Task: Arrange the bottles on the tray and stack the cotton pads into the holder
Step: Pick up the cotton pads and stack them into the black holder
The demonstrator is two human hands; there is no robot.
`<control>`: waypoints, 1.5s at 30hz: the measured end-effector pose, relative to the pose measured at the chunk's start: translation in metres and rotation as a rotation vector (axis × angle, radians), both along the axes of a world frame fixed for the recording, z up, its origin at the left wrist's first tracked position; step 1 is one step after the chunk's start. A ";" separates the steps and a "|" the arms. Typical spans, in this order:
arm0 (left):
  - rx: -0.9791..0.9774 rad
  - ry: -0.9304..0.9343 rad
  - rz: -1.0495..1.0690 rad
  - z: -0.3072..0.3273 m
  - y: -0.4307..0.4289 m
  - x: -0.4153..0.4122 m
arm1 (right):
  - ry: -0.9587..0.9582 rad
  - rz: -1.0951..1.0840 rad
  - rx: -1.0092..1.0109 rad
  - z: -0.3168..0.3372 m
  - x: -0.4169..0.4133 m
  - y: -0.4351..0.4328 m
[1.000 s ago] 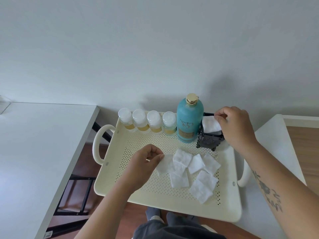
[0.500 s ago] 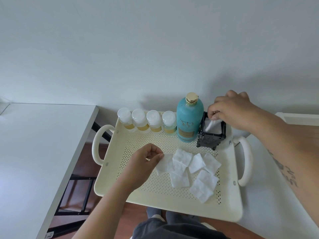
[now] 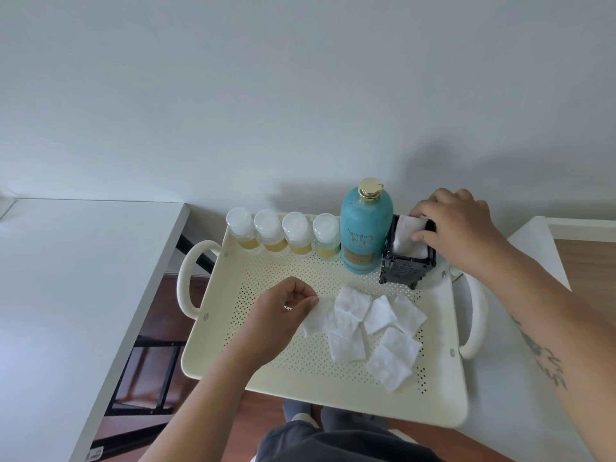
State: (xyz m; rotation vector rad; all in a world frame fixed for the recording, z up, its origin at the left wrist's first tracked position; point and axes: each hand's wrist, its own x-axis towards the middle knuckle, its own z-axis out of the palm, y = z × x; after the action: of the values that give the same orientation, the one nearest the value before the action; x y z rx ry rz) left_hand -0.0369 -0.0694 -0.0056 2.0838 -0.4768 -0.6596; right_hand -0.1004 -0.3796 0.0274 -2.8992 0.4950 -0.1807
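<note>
A cream perforated tray (image 3: 266, 368) carries several small white-capped bottles (image 3: 283, 236) in a row along its back edge. A tall teal bottle (image 3: 365, 228) with a gold cap stands beside them. At the back right sits a black square holder (image 3: 405, 271) with a white cotton pad (image 3: 405, 236) in its top. My right hand (image 3: 456, 225) rests over the holder, its fingers pressing on that pad. Several loose cotton pads (image 3: 376, 331) lie in the tray's middle. My left hand (image 3: 280, 315) pinches the leftmost pad (image 3: 318, 320) at its edge.
A white table (image 3: 66, 278) stands to the left, with a gap to the floor between it and the tray. A white surface (image 3: 520, 411) lies under the tray's right side. A plain wall (image 3: 300, 95) rises right behind the tray. My legs show below the tray's front edge.
My right hand has carried a pad from above the holder down into its top and now presses on it. My left hand stays pinched on the leftmost pad.
</note>
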 end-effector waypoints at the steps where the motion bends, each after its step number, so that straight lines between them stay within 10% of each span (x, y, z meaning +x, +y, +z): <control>1: -0.001 0.003 0.000 0.000 0.000 0.000 | -0.024 -0.002 0.016 0.001 0.001 0.000; 15: -0.007 -0.002 -0.015 0.002 -0.002 0.003 | 0.284 0.065 -0.089 0.023 0.021 0.002; 23: -0.032 0.000 0.000 0.002 -0.004 0.004 | -0.010 -0.043 -0.150 -0.007 -0.017 0.018; 27: -0.064 0.018 -0.003 0.005 -0.013 0.003 | 0.147 -0.095 -0.048 -0.010 -0.026 0.027; 30: -0.121 0.060 -0.009 0.013 -0.026 0.002 | -0.194 -0.134 0.051 0.003 -0.034 0.048; 38: -0.262 0.148 -0.063 0.025 -0.062 -0.010 | -0.088 -0.177 1.293 0.004 -0.066 0.106; 45: -0.054 -0.030 0.133 0.000 -0.067 -0.017 | -0.348 -0.350 0.986 0.007 -0.059 0.061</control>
State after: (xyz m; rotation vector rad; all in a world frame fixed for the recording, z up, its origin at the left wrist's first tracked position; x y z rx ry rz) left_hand -0.0538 -0.1361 -0.0057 2.0571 -0.3652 -0.5329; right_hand -0.1593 -0.3184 0.0345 -1.7697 0.7495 -0.3582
